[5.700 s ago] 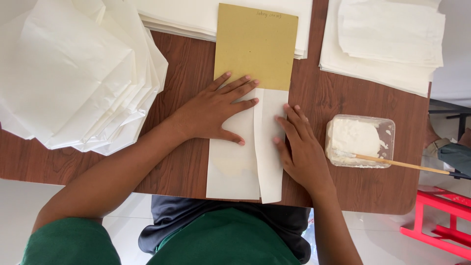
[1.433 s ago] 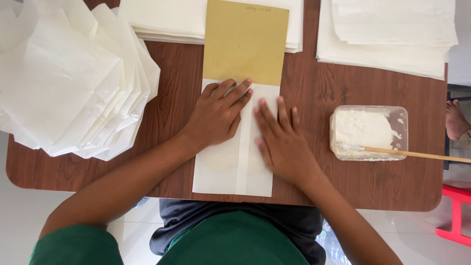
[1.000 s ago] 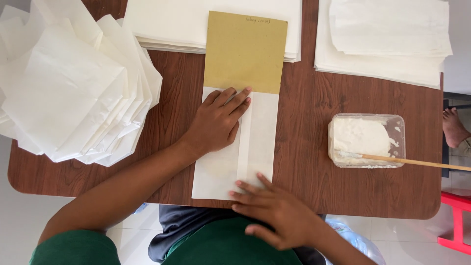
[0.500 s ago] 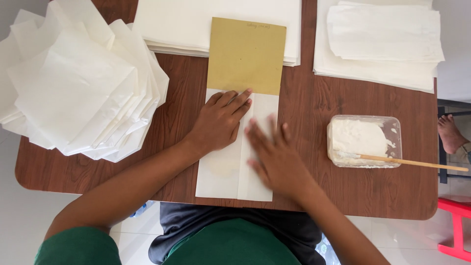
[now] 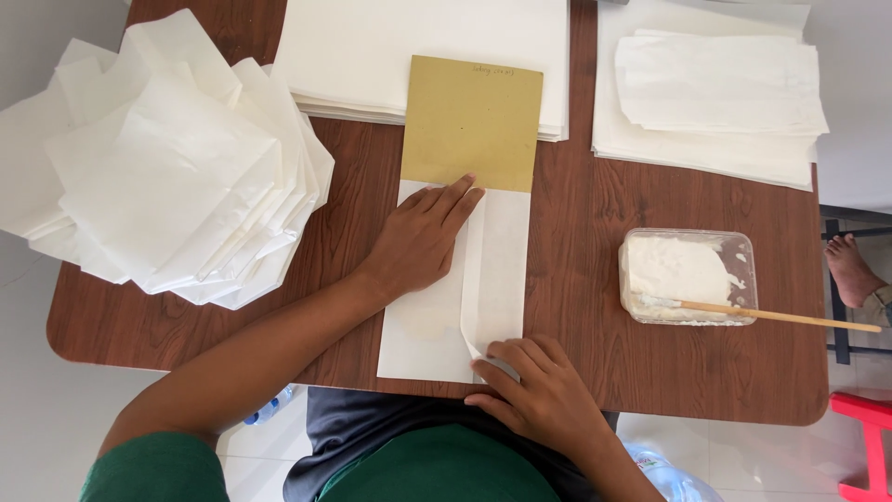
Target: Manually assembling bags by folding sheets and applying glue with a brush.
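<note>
Left hand [image 5: 423, 244] lies flat, fingers spread, pressing the folded white paper sheet [image 5: 506, 256] onto the wooden table [image 5: 595, 242]. Right hand [image 5: 544, 395], at 5 o'clock from the left, pinches the sheet's lifted lower corner flap between fingertips. The sheet extends from the table's near edge toward 12 o'clock, wrapped around a tan card template [image 5: 472, 121]. At 3 o'clock sits a clear tub of white paste [image 5: 686, 275] with a wooden stick [image 5: 780, 316]; at 9 o'clock, a fanned pile of finished white bags [image 5: 167, 177].
</note>
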